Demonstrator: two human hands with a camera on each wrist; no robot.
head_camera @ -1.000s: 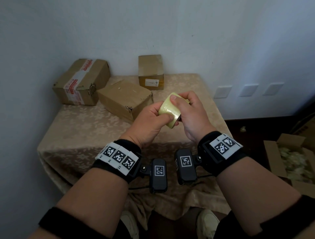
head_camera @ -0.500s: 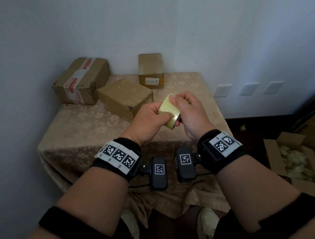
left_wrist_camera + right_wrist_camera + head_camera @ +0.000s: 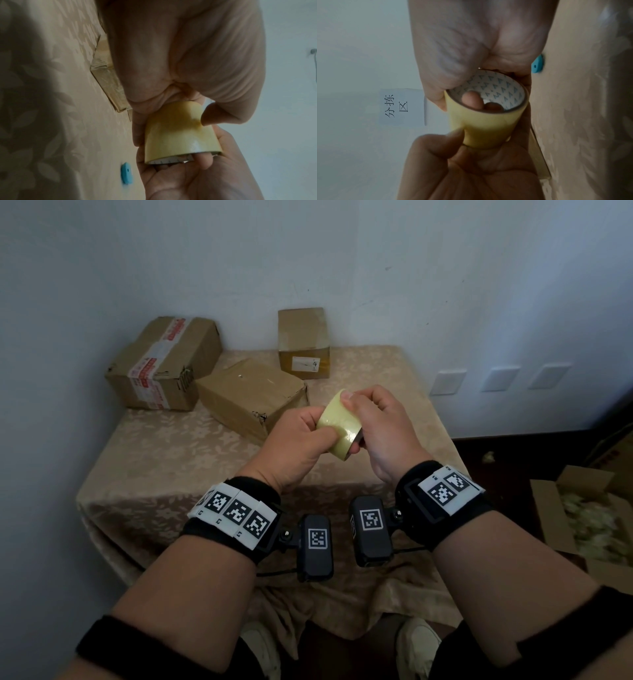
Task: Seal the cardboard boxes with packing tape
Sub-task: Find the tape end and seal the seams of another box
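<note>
You are standing in what looks like a makeshift parcel-sorting corner of a plain room. Before you a small table [image 3: 164,460] under a beige floral cloth carries taped cardboard boxes [image 3: 164,364]. A paper sign [image 3: 400,106] on the pale wall reads "分拣区", sorting area. An open carton [image 3: 582,529] of packing filler sits on the dark floor [image 3: 496,453] beside blank wall plates [image 3: 500,379].

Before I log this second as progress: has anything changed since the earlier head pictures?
Almost nothing. Both hands, left hand and right hand, keep gripping the tape roll above the table; the right thumb sits on its outer face much as before. No strip is visibly pulled free. The three cardboard boxes stayed put.
</note>
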